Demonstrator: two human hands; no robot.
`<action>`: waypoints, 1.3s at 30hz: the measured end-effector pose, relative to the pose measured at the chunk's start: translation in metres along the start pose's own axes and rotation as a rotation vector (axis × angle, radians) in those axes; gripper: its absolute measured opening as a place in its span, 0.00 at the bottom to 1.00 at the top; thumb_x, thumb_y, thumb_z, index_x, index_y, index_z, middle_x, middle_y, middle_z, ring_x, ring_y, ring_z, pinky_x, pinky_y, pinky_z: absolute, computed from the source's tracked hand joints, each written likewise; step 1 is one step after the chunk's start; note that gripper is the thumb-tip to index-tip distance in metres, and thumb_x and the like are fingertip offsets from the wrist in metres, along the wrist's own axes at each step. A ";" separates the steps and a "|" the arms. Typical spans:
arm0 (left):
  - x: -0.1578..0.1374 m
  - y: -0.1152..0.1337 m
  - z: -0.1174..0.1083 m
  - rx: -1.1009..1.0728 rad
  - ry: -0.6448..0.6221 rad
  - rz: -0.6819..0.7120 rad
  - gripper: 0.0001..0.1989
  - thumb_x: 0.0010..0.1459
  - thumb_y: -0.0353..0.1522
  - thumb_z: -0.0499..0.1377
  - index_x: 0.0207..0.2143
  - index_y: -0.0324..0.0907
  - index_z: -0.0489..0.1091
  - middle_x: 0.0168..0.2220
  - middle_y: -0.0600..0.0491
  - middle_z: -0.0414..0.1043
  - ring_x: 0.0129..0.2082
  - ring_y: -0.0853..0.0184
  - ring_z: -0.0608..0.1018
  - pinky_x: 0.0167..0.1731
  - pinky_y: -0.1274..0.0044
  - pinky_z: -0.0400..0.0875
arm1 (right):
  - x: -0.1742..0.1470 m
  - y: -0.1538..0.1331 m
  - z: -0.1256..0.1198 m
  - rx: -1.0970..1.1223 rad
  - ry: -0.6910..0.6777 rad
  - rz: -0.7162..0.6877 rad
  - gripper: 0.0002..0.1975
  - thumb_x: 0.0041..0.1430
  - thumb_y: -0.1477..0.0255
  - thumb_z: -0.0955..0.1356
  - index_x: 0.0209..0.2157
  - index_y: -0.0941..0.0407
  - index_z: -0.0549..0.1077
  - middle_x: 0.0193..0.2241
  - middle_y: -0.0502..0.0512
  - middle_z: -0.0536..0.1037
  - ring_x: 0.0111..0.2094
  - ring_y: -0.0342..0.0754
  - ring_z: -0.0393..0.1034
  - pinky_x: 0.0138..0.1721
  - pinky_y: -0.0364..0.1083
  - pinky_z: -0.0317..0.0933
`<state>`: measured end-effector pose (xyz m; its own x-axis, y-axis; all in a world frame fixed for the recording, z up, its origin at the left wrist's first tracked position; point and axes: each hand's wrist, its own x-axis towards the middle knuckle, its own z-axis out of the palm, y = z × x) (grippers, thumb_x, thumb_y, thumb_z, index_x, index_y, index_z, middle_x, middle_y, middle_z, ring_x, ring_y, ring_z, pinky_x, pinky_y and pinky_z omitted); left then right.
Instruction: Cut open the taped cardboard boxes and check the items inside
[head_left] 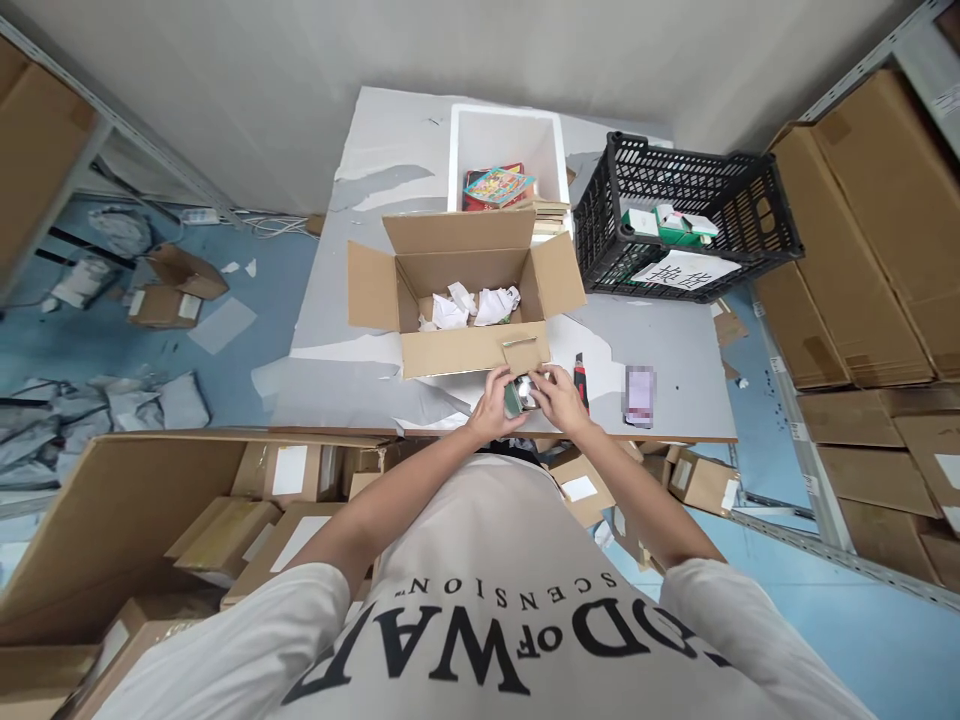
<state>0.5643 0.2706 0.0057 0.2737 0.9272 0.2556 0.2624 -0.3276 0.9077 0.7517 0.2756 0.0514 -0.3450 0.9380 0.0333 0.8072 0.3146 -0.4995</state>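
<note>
At the table's front edge, my left hand [493, 408] grips a small green box [513, 400] by its left side. From the other side, my right hand [561, 400] has its fingers closed at the box and a shiny silvery piece [527, 391] that shows in it. What that piece is cannot be made out. Just beyond my hands stands an open cardboard box [472, 352], its flaps folded out and crumpled white paper [450, 312] inside. A red and black box cutter [580, 382] lies on the table to the right of my right hand.
A phone [640, 395] lies on the table [682, 350] at the right. Farther back stand a white foam box [506, 135] with colourful booklets and a black plastic crate [682, 165] with green-and-white boxes. Cardboard parcels [300, 520] fill a large carton at the lower left.
</note>
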 end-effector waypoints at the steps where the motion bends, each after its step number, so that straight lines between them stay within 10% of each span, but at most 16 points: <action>1: -0.001 0.000 -0.001 0.018 -0.006 0.010 0.37 0.42 0.33 0.68 0.54 0.41 0.58 0.59 0.37 0.54 0.62 0.51 0.62 0.56 0.59 0.66 | -0.003 0.002 0.004 0.096 0.076 0.055 0.20 0.63 0.67 0.62 0.56 0.55 0.66 0.52 0.65 0.63 0.46 0.53 0.64 0.49 0.53 0.63; 5: -0.003 0.004 -0.003 0.087 -0.049 0.030 0.32 0.44 0.32 0.67 0.52 0.42 0.62 0.58 0.39 0.56 0.61 0.52 0.64 0.57 0.59 0.65 | -0.008 0.009 0.004 0.401 0.216 0.233 0.31 0.60 0.62 0.64 0.62 0.53 0.54 0.54 0.65 0.62 0.40 0.49 0.67 0.40 0.51 0.68; 10: -0.001 0.006 -0.005 0.080 -0.181 0.111 0.20 0.46 0.28 0.64 0.44 0.45 0.69 0.54 0.42 0.62 0.56 0.55 0.70 0.53 0.63 0.69 | 0.012 0.017 -0.025 0.410 0.109 0.049 0.38 0.55 0.60 0.67 0.64 0.53 0.52 0.55 0.64 0.65 0.49 0.53 0.64 0.47 0.54 0.64; 15: 0.002 -0.002 -0.010 0.102 -0.203 0.218 0.19 0.47 0.28 0.64 0.44 0.43 0.69 0.53 0.42 0.61 0.55 0.56 0.70 0.53 0.62 0.69 | 0.028 0.015 -0.045 0.306 0.018 -0.103 0.21 0.61 0.57 0.63 0.49 0.55 0.70 0.41 0.60 0.73 0.45 0.55 0.67 0.50 0.58 0.60; 21: -0.005 -0.008 -0.007 0.140 -0.034 0.184 0.15 0.51 0.29 0.62 0.41 0.41 0.62 0.52 0.41 0.57 0.59 0.54 0.67 0.55 0.61 0.68 | 0.006 0.013 -0.030 0.275 -0.105 -0.306 0.09 0.64 0.66 0.62 0.43 0.54 0.70 0.56 0.62 0.69 0.61 0.54 0.60 0.58 0.57 0.60; 39: 0.014 -0.003 -0.020 0.192 -0.270 0.231 0.14 0.56 0.31 0.60 0.46 0.40 0.69 0.56 0.41 0.60 0.57 0.57 0.69 0.54 0.63 0.69 | -0.002 0.025 -0.013 -0.071 -0.179 -0.379 0.18 0.60 0.63 0.66 0.50 0.54 0.70 0.62 0.66 0.59 0.65 0.64 0.50 0.59 0.66 0.54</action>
<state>0.5488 0.2881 0.0131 0.5725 0.7523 0.3259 0.3261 -0.5737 0.7514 0.7786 0.2836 0.0506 -0.6962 0.7162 0.0496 0.6361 0.6474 -0.4199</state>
